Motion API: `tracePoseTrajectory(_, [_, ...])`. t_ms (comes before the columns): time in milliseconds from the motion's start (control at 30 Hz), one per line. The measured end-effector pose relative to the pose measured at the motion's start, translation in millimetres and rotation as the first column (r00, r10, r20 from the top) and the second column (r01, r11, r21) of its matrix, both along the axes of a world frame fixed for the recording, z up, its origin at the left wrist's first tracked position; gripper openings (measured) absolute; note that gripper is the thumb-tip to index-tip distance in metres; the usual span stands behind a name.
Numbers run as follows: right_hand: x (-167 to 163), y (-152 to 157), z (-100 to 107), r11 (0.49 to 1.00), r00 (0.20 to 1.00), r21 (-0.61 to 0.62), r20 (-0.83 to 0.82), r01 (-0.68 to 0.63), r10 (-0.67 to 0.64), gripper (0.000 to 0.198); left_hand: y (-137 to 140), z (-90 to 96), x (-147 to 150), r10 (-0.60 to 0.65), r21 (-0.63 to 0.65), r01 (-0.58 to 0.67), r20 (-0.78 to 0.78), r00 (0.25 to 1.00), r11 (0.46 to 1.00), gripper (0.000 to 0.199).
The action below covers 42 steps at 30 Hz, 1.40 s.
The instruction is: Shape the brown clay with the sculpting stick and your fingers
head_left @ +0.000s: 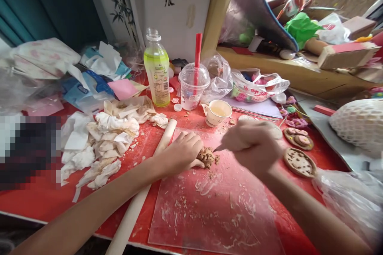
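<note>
A crumbly lump of brown clay (207, 158) lies on a clear plastic sheet (209, 215) dusted with scraps. Curled about its left side, my left hand (187, 150) holds the lump down. My right hand (254, 143), smeared by motion, is closed around a thin tool (219, 149) with a dark pointed tip. That tip sits at the lump's upper right; whether it touches I cannot tell. Most of the tool is hidden in my fist. Under my left forearm runs a long wooden rolling pin (133, 215).
Crumpled tissues (110, 139) pile up at left. Behind the clay stand a bottle (157, 71), a plastic cup (191, 91) with a red straw, and a paper cup (218, 113) of cloudy liquid. Round decorated clay pieces (299, 162) and a plastic bag (353, 203) lie at right.
</note>
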State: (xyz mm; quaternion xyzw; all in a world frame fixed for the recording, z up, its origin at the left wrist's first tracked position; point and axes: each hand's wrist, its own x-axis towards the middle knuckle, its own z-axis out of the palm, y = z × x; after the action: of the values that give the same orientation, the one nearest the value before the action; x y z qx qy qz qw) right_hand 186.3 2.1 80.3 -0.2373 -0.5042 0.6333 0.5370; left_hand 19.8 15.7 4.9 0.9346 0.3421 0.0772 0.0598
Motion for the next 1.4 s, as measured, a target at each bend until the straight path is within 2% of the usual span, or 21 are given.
tracePoseTrajectory(33, [0.5,0.5,2.4,0.997,0.999,0.069,-0.051,0.017,-0.014,0.036,0.2,0.6,-0.7,-0.01,0.016,0.011,-0.01,1.0,1.0,0.032])
tracePoseTrajectory(100, [-0.9,2.0,1.0,0.994,0.994,0.099,-0.104,0.034,-0.023,0.036,0.7,1.3,-2.2,-0.027,0.006,0.027,0.004,1.0,1.0,0.034])
tracePoseTrajectory(167, [-4.0,4.8,-8.8,0.999,0.999,-0.037,0.035,-0.031,0.032,0.037,1.4,1.3,-3.7,-0.018,-0.052,0.02,0.034,0.999,0.998,0.034])
tracePoseTrajectory(267, [-1.8,7.1,-14.7,0.989,0.999,-0.14,0.029,-0.038,0.043,0.036,2.0,0.6,-5.2,-0.001,-0.091,0.003,0.024,1.0,0.996,0.029])
tracePoseTrajectory(300, [1.2,6.4,-9.7,0.992,0.999,-0.122,0.011,-0.04,0.042,0.036,2.2,0.4,-5.5,-0.011,-0.086,0.012,0.017,1.0,0.996,0.027])
tracePoseTrajectory(367, [6.6,3.8,5.9,1.0,1.0,0.008,-0.029,-0.002,0.003,0.037,2.5,-0.1,-5.8,-0.041,-0.068,0.042,0.018,0.999,0.997,0.026])
tracePoseTrajectory(433, [5.8,1.8,14.7,0.999,0.999,0.05,-0.034,-0.011,0.013,0.038,2.8,-0.8,-5.9,-0.05,-0.053,0.052,0.031,0.998,0.997,0.026])
tracePoseTrajectory(467, [2.7,2.0,12.4,0.999,0.999,0.022,0.002,-0.039,0.039,0.038,2.9,-1.3,-6.0,-0.043,-0.05,0.045,0.037,0.998,0.998,0.026])
tracePoseTrajectory(533, [-5.8,4.9,-5.6,0.992,0.996,-0.107,0.052,-0.073,0.079,0.038,3.2,-2.4,-6.1,-0.024,-0.06,0.026,0.045,0.999,0.998,0.022])
tracePoseTrajectory(600, [-11.1,9.7,-31.7,0.985,0.998,-0.169,0.046,-0.044,0.052,0.035,3.2,-3.2,-6.4,-0.03,-0.07,0.033,0.048,0.998,0.997,0.015])
tracePoseTrajectory(667, [-8.0,13.6,-53.1,0.971,1.0,-0.238,0.004,0.023,-0.023,0.036,2.9,-2.8,-7.0,-0.04,-0.049,0.042,0.039,0.998,0.998,0.012])
tracePoseTrajectory(733, [3.4,15.5,-63.1,0.958,0.994,-0.267,0.01,0.109,-0.11,0.036,2.4,-1.5,-7.6,-0.039,-0.019,0.039,0.028,0.999,0.999,0.015])
tracePoseTrajectory(800, [18.5,16.1,-61.5,0.941,0.98,-0.276,0.025,0.197,-0.198,0.035,1.7,0.0,-8.0,-0.037,-0.006,0.038,0.021,0.999,0.999,0.017])
tracePoseTrajectory(900, [34.5,15.9,-39.2,0.928,0.965,-0.27,0.005,0.255,-0.263,0.035,0.6,0.8,-7.5,-0.04,-0.016,0.04,0.013,0.999,0.999,0.017])
tracePoseTrajectory(1000, [28.9,12.0,-4.1,0.96,0.961,-0.156,-0.116,0.231,-0.25,0.037,0.9,-0.4,-7.3,-0.029,-0.065,0.032,0.035,0.999,0.997,0.021])
tracePoseTrajectory(1067, [13.3,8.1,10.1,0.992,0.981,-0.088,-0.161,0.094,-0.107,0.037,2.4,-1.1,-8.7,-0.017,-0.095,0.024,0.068,0.998,0.995,0.037])
tracePoseTrajectory(1100, [3.8,6.6,10.3,0.997,0.987,-0.073,-0.157,0.025,-0.036,0.036,3.5,-1.1,-9.8,-0.013,-0.115,0.022,0.081,0.997,0.993,0.047])
tracePoseTrajectory(1167, [-14.3,5.7,-3.6,0.989,0.984,-0.045,-0.11,-0.142,0.136,0.035,6.0,-0.6,-12.3,-0.002,-0.169,0.019,0.099,0.995,0.985,0.056])
tracePoseTrajectory(1300, [-28.5,10.7,-43.2,0.993,0.998,-0.104,-0.034,-0.051,0.048,0.034,8.3,2.8,-14.0,0.05,-0.253,-0.02,0.112,0.992,0.967,0.048])
tracePoseTrajectory(1333, [-26.8,12.0,-43.6,0.993,1.0,-0.118,-0.012,-0.027,0.026,0.033,8.0,3.4,-13.6,0.062,-0.249,-0.033,0.108,0.992,0.968,0.045])
tracePoseTrajectory(1400, [-20.1,12.6,-27.5,0.995,0.999,-0.1,0.031,-0.001,0.005,0.032,7.0,3.3,-12.8,0.063,-0.214,-0.041,0.099,0.993,0.976,0.042])
